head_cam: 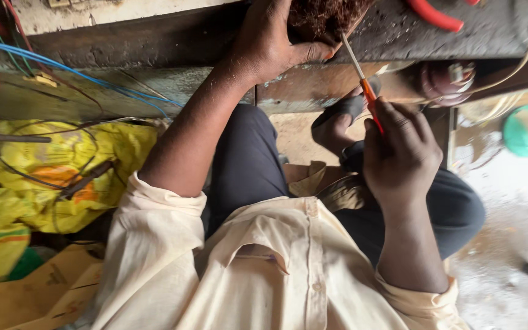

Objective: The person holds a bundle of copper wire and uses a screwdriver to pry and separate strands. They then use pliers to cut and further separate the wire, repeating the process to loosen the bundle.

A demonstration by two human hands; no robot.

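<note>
Head view: left hand (273, 43) clasping brown wire coil (322, 15) on bench edge (154, 46); right hand (398, 150) below bench, clenched round screwdriver (365, 85), tip at coil; coil unopened, prying barely begun by the look

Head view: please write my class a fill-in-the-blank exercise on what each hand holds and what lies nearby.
1. The right hand grips a screwdriver with an orange ____.
2. The left hand holds a brown coil of wire against the ____.
3. The screwdriver's tip points at the ____.
4. The crumpled sack beside the left arm is mostly ____.

Missing words: handle; workbench; coil; yellow
</note>
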